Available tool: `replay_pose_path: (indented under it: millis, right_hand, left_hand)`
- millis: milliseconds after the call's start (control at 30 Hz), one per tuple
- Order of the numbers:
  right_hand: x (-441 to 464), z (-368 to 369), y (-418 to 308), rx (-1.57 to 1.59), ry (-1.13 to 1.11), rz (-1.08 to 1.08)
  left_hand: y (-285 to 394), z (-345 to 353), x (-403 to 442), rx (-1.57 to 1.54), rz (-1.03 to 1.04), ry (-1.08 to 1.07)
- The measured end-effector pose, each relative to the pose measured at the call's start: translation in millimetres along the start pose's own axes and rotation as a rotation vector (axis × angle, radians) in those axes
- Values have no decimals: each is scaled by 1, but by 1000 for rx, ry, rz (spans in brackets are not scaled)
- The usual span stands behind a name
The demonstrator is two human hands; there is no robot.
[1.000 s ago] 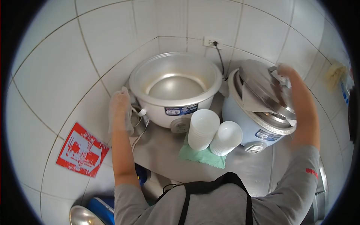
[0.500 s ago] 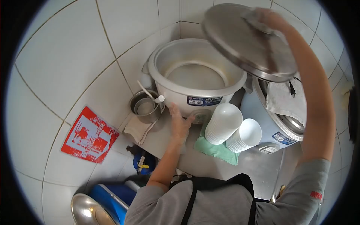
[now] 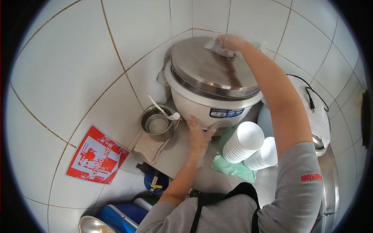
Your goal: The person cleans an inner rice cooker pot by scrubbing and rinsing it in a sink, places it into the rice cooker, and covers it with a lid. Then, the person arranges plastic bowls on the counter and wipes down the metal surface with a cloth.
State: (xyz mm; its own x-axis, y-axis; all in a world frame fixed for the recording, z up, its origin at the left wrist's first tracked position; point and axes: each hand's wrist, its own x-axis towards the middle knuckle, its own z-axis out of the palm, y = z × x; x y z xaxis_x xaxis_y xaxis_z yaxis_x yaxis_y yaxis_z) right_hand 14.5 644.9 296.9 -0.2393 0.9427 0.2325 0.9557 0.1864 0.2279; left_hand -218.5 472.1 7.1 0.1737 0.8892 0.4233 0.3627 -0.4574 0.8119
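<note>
In the head view, a large white rice cooker (image 3: 190, 100) stands in the tiled corner, with a blue label on its front. Its round steel lid (image 3: 194, 64) lies over the opening, a dark streak running down the top. My right hand (image 3: 232, 43), in a clear plastic glove, grips the lid's handle. My left hand (image 3: 200, 138), also gloved, is spread at the cooker's lower front, beside the round control panel (image 3: 222, 127); whether it presses on the cooker I cannot tell. Whether the lid sits fully seated is also unclear.
Two stacks of white cups (image 3: 243, 141) stand on a green cloth (image 3: 233, 169). Left of the cooker, a steel pot (image 3: 163, 134) with a white-handled utensil rests on a folded cloth (image 3: 149, 149). A second cooker with a cloth (image 3: 307, 93) and black plug is at right.
My right hand has brought the lid left and down from the right side onto the cooker, covering its opening. The left hand stays at the cooker's front. The camera view has shifted slightly.
</note>
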Motion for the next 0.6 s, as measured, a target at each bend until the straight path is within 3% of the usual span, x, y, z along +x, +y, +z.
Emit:
replay_pose_path:
  millis: [267,333,400,500,567,600]
  right_hand:
    - [30,66,20,-164,104,-153]
    - [30,73,23,-46,86,-117]
    - [15,57,8,-250,-51,-57]
    - [-24,23,-36,-32,53,104]
    - [-27,25,-33,233,196,179]
    - [-44,3,-50,197,220,192]
  left_hand:
    - [4,-8,3,-90,-95,-58]
    - [1,-4,1,-84,-39,4]
    - [-8,5,2,-104,-7,15]
    - [-8,-3,0,8,96,-4]
    - [14,-35,-5,-98,20,-114]
    - [55,-59,-7,-284,-150,-167]
